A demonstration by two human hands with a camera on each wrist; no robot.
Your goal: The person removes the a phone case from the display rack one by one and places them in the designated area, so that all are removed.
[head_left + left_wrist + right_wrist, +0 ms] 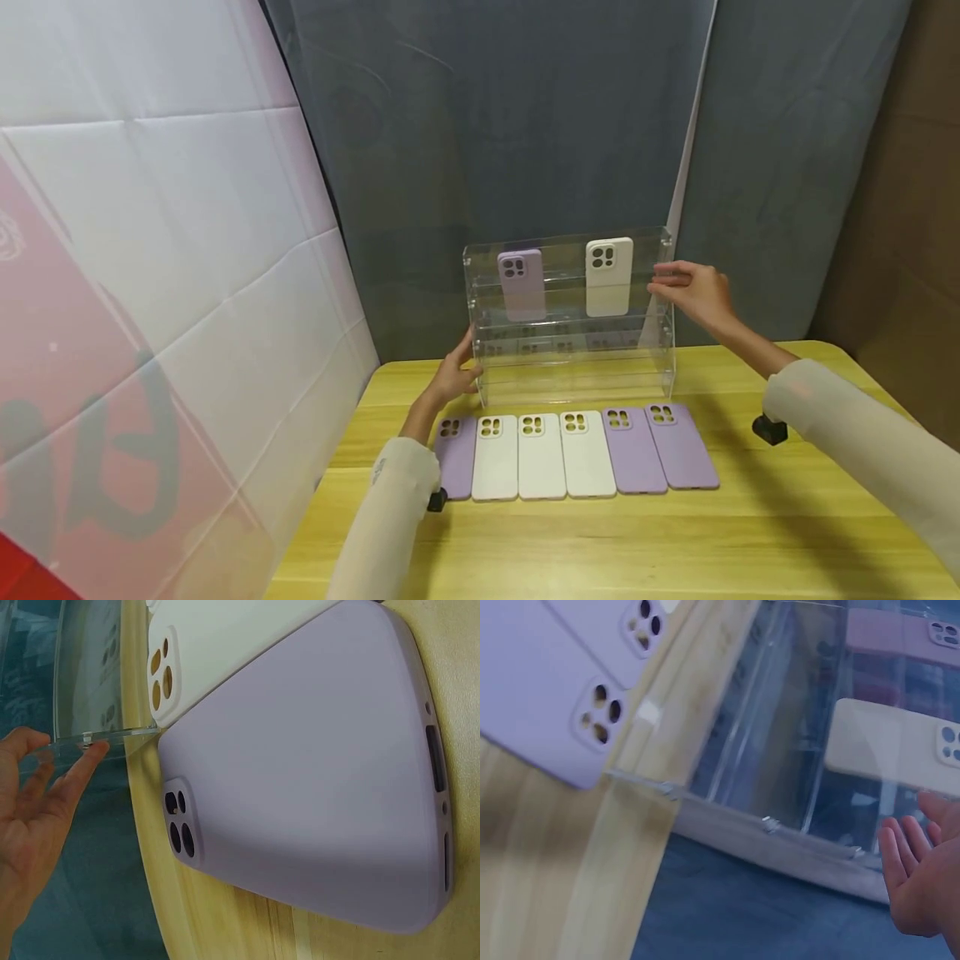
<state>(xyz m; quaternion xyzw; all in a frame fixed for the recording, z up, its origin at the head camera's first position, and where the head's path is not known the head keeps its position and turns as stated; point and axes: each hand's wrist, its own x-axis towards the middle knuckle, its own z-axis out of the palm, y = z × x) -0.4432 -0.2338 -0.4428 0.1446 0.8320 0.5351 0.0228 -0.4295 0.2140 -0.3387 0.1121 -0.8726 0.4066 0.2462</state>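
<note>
Touching clear acrylic tiered display rack [570,367] at back of yellow wooden table [750,533]: my left hand [456,377] fingers straight on lower left edge, my right hand [693,292] spread against upper right side.

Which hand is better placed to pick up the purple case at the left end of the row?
Left. The left hand rests at the rack's lower left corner, just above that purple case; the right hand is up at the rack's top right.

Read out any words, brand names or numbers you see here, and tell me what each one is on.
No text can be read.
Left sleeve: a small mark near the cuff, too small to read.
White and pink sheet: large dark shapes and a faint emblem, cut off, not legible.
Phone cases and clear rack: no lettering shows.
</note>
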